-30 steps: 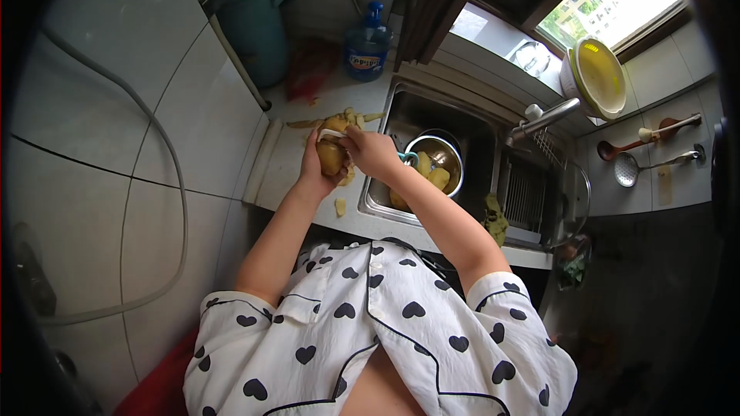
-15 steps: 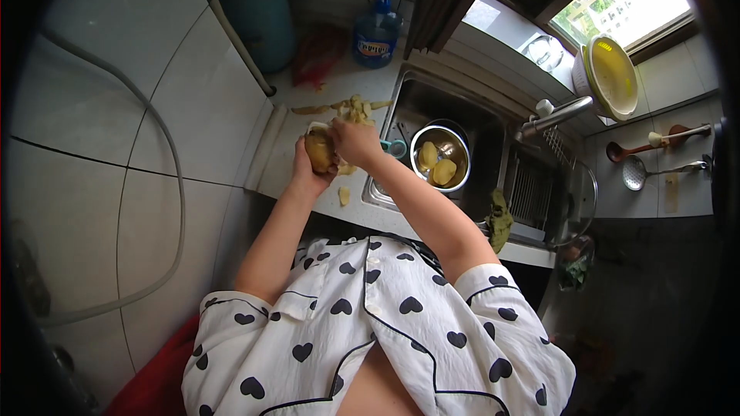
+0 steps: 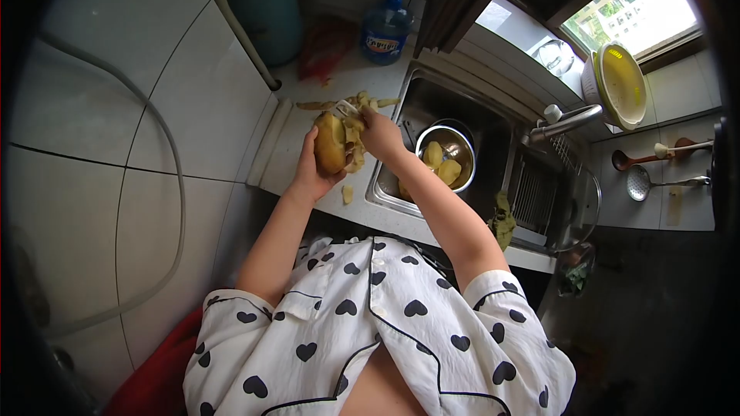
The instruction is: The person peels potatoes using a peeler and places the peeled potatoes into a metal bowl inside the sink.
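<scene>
A partly peeled potato rests in my left hand, whose fingers are wrapped round its lower left side. My right hand is closed on a white peeler, at the potato's upper right edge. Loose peel hangs between the potato and my right hand. More potato peelings lie behind on the counter, and a small piece of peel lies in front. To the right, a steel bowl in the sink holds peeled potatoes.
The sink has a faucet over its right side. A blue bottle and a red plastic bag stand at the back of the counter. A green cloth hangs at the sink's front edge.
My right hand has moved right, off the potato's face, with the peeler. More of the potato now shows, turned upright in my left hand. The turquoise item by the sink is now hidden.
</scene>
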A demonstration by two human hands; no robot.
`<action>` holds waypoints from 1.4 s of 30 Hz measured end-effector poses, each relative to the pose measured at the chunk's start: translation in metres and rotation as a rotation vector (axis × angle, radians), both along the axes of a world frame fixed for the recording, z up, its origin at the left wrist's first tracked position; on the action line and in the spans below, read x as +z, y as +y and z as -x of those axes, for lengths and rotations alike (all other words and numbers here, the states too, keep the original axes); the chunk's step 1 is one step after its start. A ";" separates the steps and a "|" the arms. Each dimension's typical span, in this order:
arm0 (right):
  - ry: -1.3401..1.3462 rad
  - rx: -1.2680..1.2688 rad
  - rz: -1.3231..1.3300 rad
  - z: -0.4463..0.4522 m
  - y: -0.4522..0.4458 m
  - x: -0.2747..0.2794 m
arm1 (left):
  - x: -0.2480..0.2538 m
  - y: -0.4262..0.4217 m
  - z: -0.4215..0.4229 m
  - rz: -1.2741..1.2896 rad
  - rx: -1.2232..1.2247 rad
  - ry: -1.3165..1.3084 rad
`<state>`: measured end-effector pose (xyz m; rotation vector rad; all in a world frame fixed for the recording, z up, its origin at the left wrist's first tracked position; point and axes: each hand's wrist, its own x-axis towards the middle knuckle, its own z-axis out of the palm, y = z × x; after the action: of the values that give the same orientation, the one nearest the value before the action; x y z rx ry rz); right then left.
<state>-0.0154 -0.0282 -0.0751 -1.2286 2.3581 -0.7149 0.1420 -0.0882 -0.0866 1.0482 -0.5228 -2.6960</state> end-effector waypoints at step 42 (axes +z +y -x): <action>-0.003 0.006 -0.155 0.003 -0.029 -0.042 | -0.004 -0.011 -0.006 -0.035 0.129 0.023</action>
<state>-0.0182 -0.0567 -0.1173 -1.1666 2.3578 -0.5204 0.1481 -0.0995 -0.0906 1.0215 -0.3918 -2.6098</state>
